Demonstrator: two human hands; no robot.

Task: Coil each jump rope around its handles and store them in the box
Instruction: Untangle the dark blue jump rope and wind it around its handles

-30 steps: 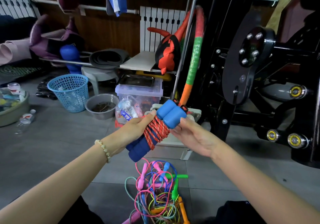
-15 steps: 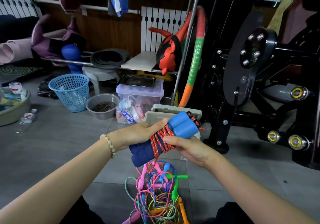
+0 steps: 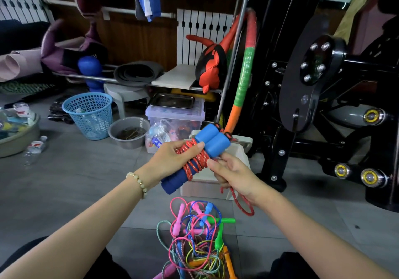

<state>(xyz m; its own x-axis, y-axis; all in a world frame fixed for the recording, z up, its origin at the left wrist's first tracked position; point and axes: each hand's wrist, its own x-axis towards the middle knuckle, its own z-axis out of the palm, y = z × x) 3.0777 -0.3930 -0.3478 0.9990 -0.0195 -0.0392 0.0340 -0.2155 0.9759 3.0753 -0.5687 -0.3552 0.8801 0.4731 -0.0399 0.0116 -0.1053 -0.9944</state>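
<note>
Two blue foam handles (image 3: 212, 140) lie side by side with a red speckled rope (image 3: 195, 162) wound around their middle. My left hand (image 3: 172, 160) grips this bundle from the left, thumb on the coils. My right hand (image 3: 232, 172) pinches the loose end of the red rope, and a loop (image 3: 243, 204) hangs below that hand. A beige box (image 3: 216, 181) stands on the floor just behind the bundle. A tangled pile of pink, blue, green and orange jump ropes (image 3: 198, 240) lies on the floor in front of me.
A black weight machine (image 3: 313, 89) fills the right side. Behind the box are a clear lidded bin (image 3: 176, 114), a grey bowl (image 3: 129, 132), a blue mesh basket (image 3: 88, 114) and a striped hoop (image 3: 244, 80). Bottles and a basin (image 3: 19, 136) sit at far left.
My right hand left the underside of the bundle and now pinches the rope's loose end, with a red loop hanging below it. The bundle has tilted slightly more upright.
</note>
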